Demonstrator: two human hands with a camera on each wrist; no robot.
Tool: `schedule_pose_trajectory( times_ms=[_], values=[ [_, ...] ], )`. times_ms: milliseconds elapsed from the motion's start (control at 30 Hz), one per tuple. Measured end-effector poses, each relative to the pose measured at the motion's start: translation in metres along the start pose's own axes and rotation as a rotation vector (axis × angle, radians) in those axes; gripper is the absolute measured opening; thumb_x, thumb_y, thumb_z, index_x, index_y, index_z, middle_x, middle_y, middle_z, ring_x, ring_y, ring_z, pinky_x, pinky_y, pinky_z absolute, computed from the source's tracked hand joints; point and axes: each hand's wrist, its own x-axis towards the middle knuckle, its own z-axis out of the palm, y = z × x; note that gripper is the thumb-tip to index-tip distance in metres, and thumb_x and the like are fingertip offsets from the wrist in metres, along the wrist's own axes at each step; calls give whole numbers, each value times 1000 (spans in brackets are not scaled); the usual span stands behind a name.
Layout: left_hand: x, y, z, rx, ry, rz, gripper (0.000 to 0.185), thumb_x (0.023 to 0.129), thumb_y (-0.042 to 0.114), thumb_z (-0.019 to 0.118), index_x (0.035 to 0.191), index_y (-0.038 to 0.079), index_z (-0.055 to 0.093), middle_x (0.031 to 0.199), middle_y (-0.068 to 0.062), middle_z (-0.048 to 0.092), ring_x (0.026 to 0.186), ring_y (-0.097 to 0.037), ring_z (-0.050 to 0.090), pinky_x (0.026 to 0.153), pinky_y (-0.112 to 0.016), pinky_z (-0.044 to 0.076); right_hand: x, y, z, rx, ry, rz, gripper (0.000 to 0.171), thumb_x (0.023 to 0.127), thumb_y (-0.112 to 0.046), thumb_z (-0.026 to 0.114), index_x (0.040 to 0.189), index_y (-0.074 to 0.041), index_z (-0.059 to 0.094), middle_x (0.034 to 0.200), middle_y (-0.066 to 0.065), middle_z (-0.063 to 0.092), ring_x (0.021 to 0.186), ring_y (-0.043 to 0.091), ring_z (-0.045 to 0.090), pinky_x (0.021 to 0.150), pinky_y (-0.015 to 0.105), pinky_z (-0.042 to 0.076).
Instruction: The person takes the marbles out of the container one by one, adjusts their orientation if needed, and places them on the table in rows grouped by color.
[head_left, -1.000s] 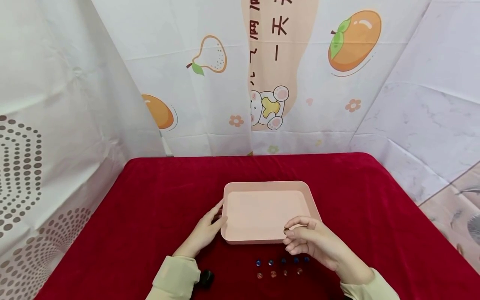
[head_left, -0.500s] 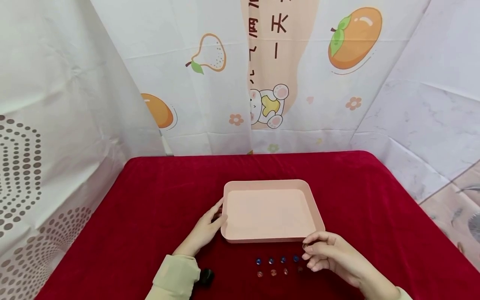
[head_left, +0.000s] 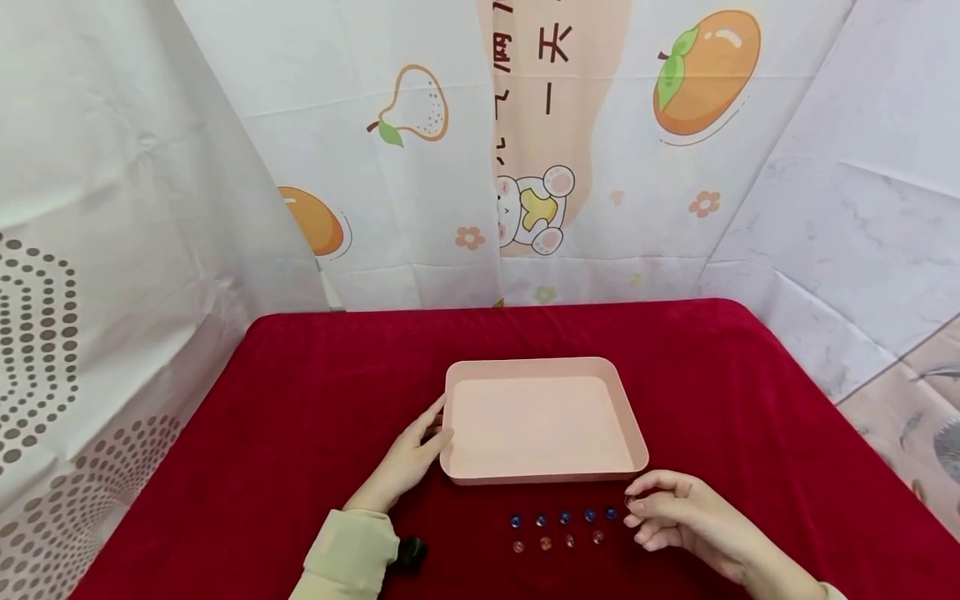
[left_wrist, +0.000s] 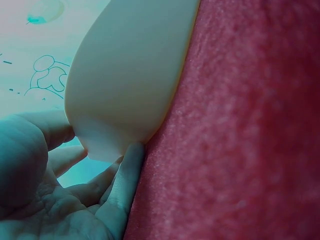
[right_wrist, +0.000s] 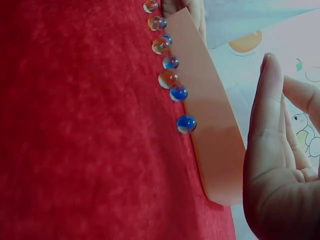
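Note:
My left hand point(head_left: 405, 467) holds the left side of a pale pink tray point(head_left: 468, 481); in the left wrist view the thumb is at its rim and the other fingers point(left_wrist: 127, 177) lie against its outer wall. My right hand point(head_left: 693, 517), off the tray's front right corner, pinches a small brownish glass marble point(head_left: 630, 502) between thumb and fingertips. In the right wrist view that marble is hidden behind the hand point(right_wrist: 275, 165). Two rows of glass marbles lie before the tray: blue ones point(head_left: 565, 517) nearer it, orange ones point(head_left: 546, 543) in front.
Red velvet cloth point(head_left: 337, 375) covers the table. White curtains point(head_left: 420, 200) printed with fruit hang behind it and along both sides. A small black object point(head_left: 411, 554) sits beside the left sleeve point(head_left: 352, 546).
The right hand has moved right and toward me, from over the tray's front right corner to the right end of the blue row, still pinching the marble. The left hand stays at the tray.

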Motion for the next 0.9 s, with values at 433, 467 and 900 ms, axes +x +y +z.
schedule_pose_trajectory(
  times_ms=[433, 467, 900],
  values=[
    [0, 0, 0, 5, -5, -2, 59, 102, 23, 56, 157, 25, 32, 142, -11, 52, 131, -28, 49, 108, -47, 40, -1, 7, -2, -47, 29, 68, 17, 98, -7, 54, 111, -9, 64, 95, 4, 74, 76, 10, 72, 73, 28, 59],
    [0, 0, 0, 5, -5, -7, 60, 102, 24, 56, 157, 25, 32, 143, -11, 51, 132, -28, 49, 109, -48, 39, 0, 7, -1, -54, 35, 73, 16, 98, -7, 55, 111, -8, 64, 95, 5, 74, 75, 10, 72, 72, 28, 59],
    [-1, 1, -1, 15, -26, -13, 60, 103, 25, 55, 157, 27, 29, 145, -12, 49, 135, -31, 46, 112, -53, 35, 2, 20, 0, -116, 41, 123, 18, 96, -10, 57, 112, -2, 63, 93, 9, 74, 69, 9, 70, 65, 26, 58]
  ],
)
